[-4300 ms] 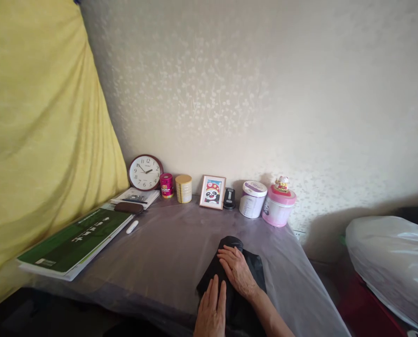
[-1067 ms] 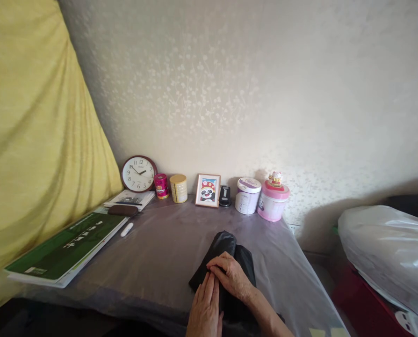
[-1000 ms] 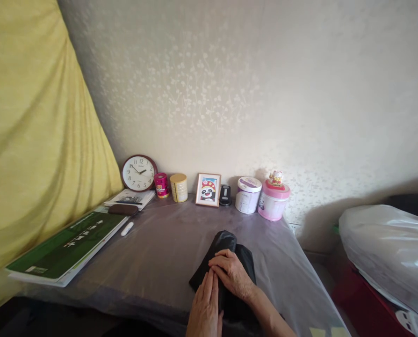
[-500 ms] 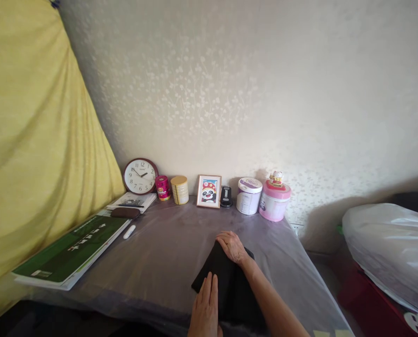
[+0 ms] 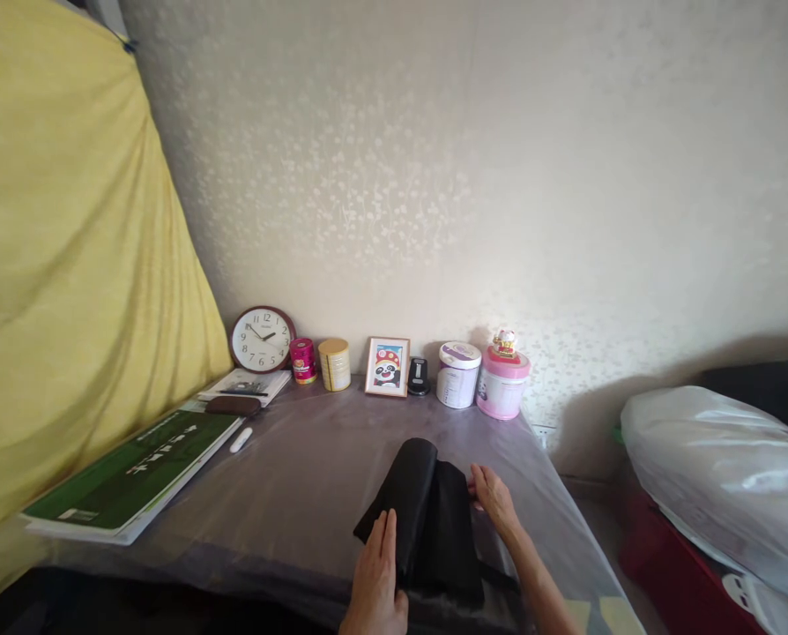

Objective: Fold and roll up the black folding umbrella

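A folded piece of black fabric (image 5: 443, 529) lies near the front of the table. Its left part bulges up in a rounded fold, and a flatter panel spreads to the right. My left hand (image 5: 377, 569) rests against the lower left of the fold with its fingers stretched out. At the fabric's upper right edge, the fingers of my right hand (image 5: 492, 499) are curled in and closed on the edge. A dark strap-like strip (image 5: 498, 578) shows by the lower right corner, partly under my right forearm.
Along the wall stand a clock (image 5: 262, 339), a pink can (image 5: 303, 362), a yellow-lidded can (image 5: 334, 365), a framed panda picture (image 5: 387, 367), a black object (image 5: 419, 377) and two tubs (image 5: 458, 377). Green book (image 5: 136, 467) and white pen-like item (image 5: 241, 440) lie left.
My right hand has moved off the top of the black fabric to its right edge. The left part has risen into a rounded fold. My left hand stays at the left side.
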Motion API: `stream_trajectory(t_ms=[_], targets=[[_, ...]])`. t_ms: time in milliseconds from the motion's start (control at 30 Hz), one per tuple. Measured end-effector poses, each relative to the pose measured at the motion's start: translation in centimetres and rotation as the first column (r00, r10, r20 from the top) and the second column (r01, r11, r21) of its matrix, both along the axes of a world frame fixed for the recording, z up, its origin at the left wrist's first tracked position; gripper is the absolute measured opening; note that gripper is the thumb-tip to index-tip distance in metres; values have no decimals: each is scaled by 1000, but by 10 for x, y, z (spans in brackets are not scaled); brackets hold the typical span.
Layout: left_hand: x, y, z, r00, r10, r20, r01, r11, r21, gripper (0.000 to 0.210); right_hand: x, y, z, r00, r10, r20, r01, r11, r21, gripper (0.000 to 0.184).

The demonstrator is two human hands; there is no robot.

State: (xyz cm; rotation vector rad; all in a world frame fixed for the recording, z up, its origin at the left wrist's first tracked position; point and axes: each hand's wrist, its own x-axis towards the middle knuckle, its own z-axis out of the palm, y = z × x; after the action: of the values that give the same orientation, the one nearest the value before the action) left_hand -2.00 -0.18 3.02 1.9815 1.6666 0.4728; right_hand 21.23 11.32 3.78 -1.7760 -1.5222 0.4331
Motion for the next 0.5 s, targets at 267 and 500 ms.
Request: stream_trajectory(t_ms=[267,500], targets=[[4,-4,12,999,28,-38,-28,1000,3,93,-23,-29,5,944,-35,-328,-13,990,-142,43],[6,-2,2,994,71,-87,-68,997,37,94,-27,-26,-7,993,13,-115,-15,1000,-10,32]])
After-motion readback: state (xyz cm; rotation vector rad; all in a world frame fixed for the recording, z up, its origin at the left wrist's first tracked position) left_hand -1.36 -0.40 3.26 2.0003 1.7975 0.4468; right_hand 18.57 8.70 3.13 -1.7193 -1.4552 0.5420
